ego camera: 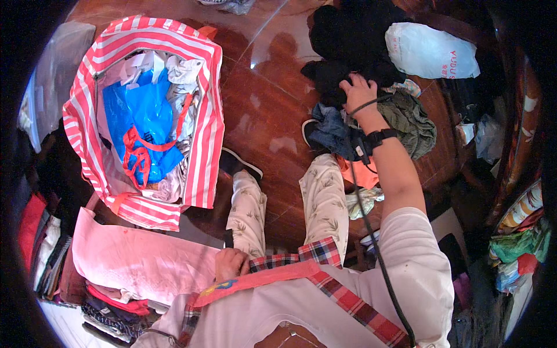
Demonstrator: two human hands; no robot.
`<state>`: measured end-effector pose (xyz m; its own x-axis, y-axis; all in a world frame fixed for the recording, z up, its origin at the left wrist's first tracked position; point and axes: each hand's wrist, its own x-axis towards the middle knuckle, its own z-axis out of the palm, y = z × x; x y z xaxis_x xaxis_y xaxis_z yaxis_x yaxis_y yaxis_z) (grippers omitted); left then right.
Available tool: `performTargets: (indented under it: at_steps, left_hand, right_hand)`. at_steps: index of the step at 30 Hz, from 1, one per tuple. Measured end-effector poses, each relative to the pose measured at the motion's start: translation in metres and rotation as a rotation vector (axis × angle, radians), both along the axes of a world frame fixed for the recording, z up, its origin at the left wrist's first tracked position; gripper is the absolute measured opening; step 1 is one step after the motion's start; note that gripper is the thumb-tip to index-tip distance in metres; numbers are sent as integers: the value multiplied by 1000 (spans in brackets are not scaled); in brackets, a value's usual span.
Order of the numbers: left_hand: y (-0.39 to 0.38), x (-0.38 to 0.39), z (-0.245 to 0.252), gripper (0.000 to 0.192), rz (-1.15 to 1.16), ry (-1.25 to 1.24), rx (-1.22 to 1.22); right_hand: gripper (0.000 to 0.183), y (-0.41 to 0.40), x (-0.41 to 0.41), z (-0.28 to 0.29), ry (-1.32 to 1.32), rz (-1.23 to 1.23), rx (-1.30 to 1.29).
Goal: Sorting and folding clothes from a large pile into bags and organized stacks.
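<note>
My right hand reaches forward to a heap of black cloth on the floor, its fingers bent into the near edge. Just below that hand lie blue denim and a crumpled olive-green garment. My left hand rests low by my lap, beside a pink cloth; its fingertips are tucked out of sight. At the left stands a red-and-white striped bag, its top wide open. Inside are a blue plastic bag, red straps and pale fabrics.
A white plastic bag with print lies at the upper right. Orange cloth lies by my right leg. Folded clothes are stacked lower left, and colourful fabrics sit at the right edge. A black cable runs along my right arm.
</note>
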<state>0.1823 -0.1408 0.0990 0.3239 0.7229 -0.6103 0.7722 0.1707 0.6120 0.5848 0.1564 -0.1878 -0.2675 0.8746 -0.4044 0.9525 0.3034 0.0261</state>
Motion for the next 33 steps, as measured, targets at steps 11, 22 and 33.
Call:
performTargets:
  at_steps: [11,22,33]
  left_hand:
    - [11,7,11,14,19,42,-8]
    - [148,52,-60,82,1082,-888,-889]
    - [179,66,27,42,1209,-876,-707]
  right_hand:
    - [27,-105,-59,132,1066,-771,-474]
    - [52,-130,-112,249,1656,-1677,-934]
    - [43,-133,-65,261,1334,-1617,-483]
